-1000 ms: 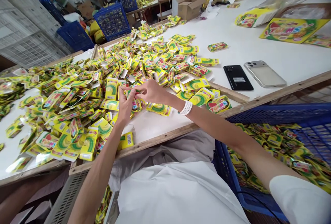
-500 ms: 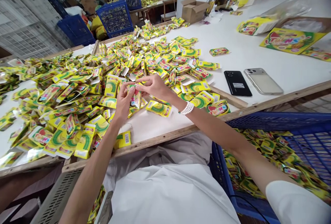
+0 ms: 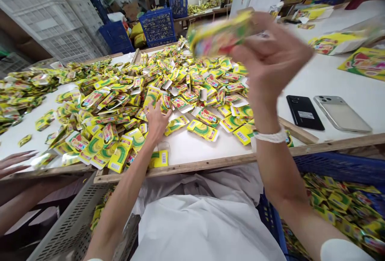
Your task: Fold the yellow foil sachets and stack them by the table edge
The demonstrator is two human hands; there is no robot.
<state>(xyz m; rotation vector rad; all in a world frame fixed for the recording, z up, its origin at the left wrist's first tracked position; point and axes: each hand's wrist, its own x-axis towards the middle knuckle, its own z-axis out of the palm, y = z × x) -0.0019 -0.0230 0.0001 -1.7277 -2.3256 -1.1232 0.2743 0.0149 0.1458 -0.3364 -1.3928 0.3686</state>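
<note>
Right hand (image 3: 270, 56) raised above the heap, grip closed on a motion-blurred yellow packet (image 3: 222, 34). Left hand (image 3: 157, 122), grip open, fingers spread on loose packets (image 3: 126, 108) heaped across the white surface (image 3: 315, 76). Blue crate (image 3: 339, 162) of packets sits near right.

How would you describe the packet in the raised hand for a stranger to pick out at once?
Over the white table covered with loose yellow-green packets, find the raised right hand. The blurred yellow packet gripped in it is the one: only this packet is in the air.
</note>
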